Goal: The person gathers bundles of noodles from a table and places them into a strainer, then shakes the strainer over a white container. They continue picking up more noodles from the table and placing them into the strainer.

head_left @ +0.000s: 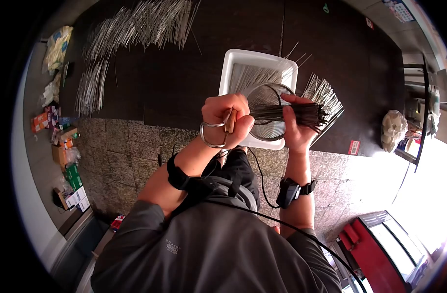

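Note:
My left hand (226, 119) is closed around the wooden handle of a wire-mesh strainer (271, 131), whose metal hanging loop sticks out below the fist. The strainer's round basket lies over the near part of a white plastic tub (225, 73). Thin metal skewers (250, 75) lie inside the tub, some poking past its far right corner. In my right hand (297, 129) is a bundle of dark skewers (309, 113), gripped at the right, with its other end over the strainer's mesh. Another pile of skewers (326, 95) rests on the table just beyond that hand.
A large heap of skewers (140, 24) and a smaller one (92, 90) lie on the dark table (184, 88) at the left. A small green object (326, 8) lies at the back. A plastic bag (394, 129) hangs near the right edge. A cable (265, 183) runs past my body.

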The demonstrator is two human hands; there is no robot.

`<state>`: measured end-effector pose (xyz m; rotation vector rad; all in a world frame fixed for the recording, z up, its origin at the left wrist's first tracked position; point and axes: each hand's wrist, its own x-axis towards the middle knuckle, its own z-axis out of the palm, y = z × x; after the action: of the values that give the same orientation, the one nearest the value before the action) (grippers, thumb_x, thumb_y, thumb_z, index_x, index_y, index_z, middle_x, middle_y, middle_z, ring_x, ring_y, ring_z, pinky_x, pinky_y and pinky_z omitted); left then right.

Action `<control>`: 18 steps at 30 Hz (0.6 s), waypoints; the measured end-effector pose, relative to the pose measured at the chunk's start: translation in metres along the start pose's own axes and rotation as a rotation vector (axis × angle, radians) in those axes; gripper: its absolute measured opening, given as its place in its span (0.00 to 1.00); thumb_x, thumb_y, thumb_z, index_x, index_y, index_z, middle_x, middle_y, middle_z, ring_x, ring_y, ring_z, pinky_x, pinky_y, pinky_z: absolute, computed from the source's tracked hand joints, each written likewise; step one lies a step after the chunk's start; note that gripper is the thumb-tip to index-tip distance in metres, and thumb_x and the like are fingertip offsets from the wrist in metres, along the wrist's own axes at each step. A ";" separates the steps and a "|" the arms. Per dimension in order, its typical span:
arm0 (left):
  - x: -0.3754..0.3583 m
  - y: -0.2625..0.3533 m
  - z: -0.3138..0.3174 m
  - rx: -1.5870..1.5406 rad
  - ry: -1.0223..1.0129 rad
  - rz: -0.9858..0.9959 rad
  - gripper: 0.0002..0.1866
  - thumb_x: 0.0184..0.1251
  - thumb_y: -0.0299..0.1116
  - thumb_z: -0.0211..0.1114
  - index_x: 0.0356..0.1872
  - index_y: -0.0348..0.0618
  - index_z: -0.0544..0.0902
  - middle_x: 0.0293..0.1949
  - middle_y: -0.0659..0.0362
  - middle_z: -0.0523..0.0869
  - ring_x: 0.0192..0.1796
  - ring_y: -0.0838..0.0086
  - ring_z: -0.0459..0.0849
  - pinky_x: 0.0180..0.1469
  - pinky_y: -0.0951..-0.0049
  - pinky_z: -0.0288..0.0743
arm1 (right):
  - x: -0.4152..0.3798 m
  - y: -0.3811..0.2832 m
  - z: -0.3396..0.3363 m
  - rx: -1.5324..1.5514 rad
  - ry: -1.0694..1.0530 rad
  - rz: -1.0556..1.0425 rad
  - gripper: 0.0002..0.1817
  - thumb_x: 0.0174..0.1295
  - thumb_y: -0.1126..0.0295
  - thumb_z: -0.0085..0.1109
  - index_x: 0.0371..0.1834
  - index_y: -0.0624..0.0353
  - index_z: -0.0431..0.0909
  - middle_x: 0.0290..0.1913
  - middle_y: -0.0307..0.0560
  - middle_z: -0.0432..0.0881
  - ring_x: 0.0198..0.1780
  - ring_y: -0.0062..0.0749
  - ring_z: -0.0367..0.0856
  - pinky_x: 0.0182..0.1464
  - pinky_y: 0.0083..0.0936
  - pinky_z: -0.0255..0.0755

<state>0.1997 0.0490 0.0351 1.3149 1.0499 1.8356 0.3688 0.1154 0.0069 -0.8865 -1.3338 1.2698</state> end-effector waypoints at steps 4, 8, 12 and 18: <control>-0.002 0.002 0.009 -0.001 -0.036 -0.033 0.09 0.55 0.26 0.59 0.20 0.39 0.68 0.17 0.60 0.71 0.20 0.75 0.68 0.27 0.73 0.65 | 0.002 0.013 0.003 -0.066 0.107 0.137 0.05 0.60 0.76 0.61 0.36 0.65 0.76 0.29 0.44 0.82 0.32 0.22 0.80 0.35 0.19 0.73; 0.006 -0.005 0.006 0.059 -0.096 0.094 0.08 0.46 0.21 0.62 0.18 0.38 0.70 0.16 0.59 0.73 0.17 0.77 0.72 0.20 0.79 0.64 | 0.005 0.009 0.010 -0.072 0.319 0.007 0.08 0.64 0.72 0.59 0.30 0.63 0.73 0.21 0.40 0.77 0.24 0.20 0.75 0.28 0.17 0.69; 0.008 -0.009 0.001 -0.041 -0.057 0.044 0.07 0.50 0.20 0.60 0.19 0.37 0.70 0.16 0.58 0.74 0.17 0.78 0.72 0.20 0.79 0.65 | 0.004 -0.001 0.002 -0.112 0.401 -0.039 0.07 0.65 0.72 0.58 0.33 0.63 0.72 0.22 0.40 0.76 0.24 0.20 0.74 0.29 0.19 0.70; 0.009 -0.011 0.008 -0.086 -0.031 0.007 0.08 0.53 0.21 0.60 0.19 0.37 0.71 0.16 0.59 0.75 0.17 0.80 0.72 0.20 0.80 0.65 | -0.001 0.001 -0.005 -0.044 0.143 -0.023 0.04 0.60 0.79 0.59 0.34 0.66 0.74 0.25 0.42 0.79 0.28 0.18 0.76 0.32 0.17 0.71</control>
<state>0.2056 0.0636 0.0312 1.2941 0.9411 1.8388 0.3733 0.1158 0.0050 -0.9717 -1.2589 1.1420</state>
